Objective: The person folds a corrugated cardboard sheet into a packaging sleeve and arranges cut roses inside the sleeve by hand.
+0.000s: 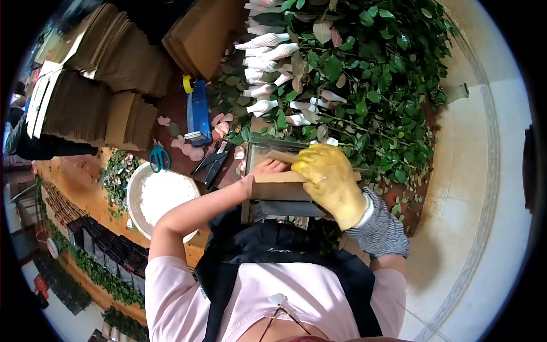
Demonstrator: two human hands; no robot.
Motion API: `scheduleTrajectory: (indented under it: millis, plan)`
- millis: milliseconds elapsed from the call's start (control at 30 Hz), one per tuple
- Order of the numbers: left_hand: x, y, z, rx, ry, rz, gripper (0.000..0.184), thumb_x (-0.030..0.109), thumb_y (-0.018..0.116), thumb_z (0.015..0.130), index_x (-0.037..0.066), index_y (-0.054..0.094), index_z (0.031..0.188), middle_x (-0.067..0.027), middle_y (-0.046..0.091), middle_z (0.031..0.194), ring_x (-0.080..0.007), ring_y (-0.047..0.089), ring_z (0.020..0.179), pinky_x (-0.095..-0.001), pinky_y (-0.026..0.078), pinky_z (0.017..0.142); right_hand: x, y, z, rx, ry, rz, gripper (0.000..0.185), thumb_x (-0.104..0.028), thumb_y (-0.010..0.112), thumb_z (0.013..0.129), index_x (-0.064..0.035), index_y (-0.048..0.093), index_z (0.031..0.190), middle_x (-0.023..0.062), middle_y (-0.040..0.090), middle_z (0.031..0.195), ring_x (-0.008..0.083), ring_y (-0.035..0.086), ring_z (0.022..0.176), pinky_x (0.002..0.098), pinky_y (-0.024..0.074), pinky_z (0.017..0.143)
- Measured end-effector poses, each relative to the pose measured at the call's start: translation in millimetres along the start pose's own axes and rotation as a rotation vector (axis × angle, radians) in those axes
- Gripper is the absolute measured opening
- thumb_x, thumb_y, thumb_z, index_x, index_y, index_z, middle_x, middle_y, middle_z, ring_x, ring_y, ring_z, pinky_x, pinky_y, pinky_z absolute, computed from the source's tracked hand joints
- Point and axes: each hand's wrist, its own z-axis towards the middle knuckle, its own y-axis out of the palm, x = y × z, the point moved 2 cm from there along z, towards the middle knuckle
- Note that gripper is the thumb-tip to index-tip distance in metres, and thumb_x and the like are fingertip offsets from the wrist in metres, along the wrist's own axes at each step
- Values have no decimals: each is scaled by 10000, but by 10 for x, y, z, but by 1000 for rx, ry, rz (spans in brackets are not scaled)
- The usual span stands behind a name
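Note:
A folded piece of cardboard (279,178) is between my hands, over a tray-like frame (262,143) at the table's near edge. My right hand (330,179), in a yellow glove with a grey knitted cuff, is closed on its right part. Bare, my left hand (270,166) holds the left end, fingers curled behind the front edge; the thumb is hidden. Left of it lies a black stapler (216,163). Beyond the frame are rose stems with green leaves (364,85), their heads in white foam net sleeves (270,54).
A white tub (135,199) with white contents stands left, teal scissors (159,158) at its rim. Behind are a blue tape dispenser (198,111), loose petals (191,151) and stacks of cardboard (74,108). Another person's dark sleeve (51,147) shows far left.

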Motion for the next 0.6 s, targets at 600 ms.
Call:
scheduleTrajectory:
  millis: [600]
  plan:
    - [-25, 170, -144, 42, -14, 274, 859, 734, 573, 818, 72, 545, 1364, -158, 572, 1284, -318, 498, 1269, -481, 305, 1137, 521, 901, 662, -542, 9, -132, 225, -300, 660, 858, -163, 743, 1016, 54, 701, 1180, 228, 612, 1171, 415, 456, 997]
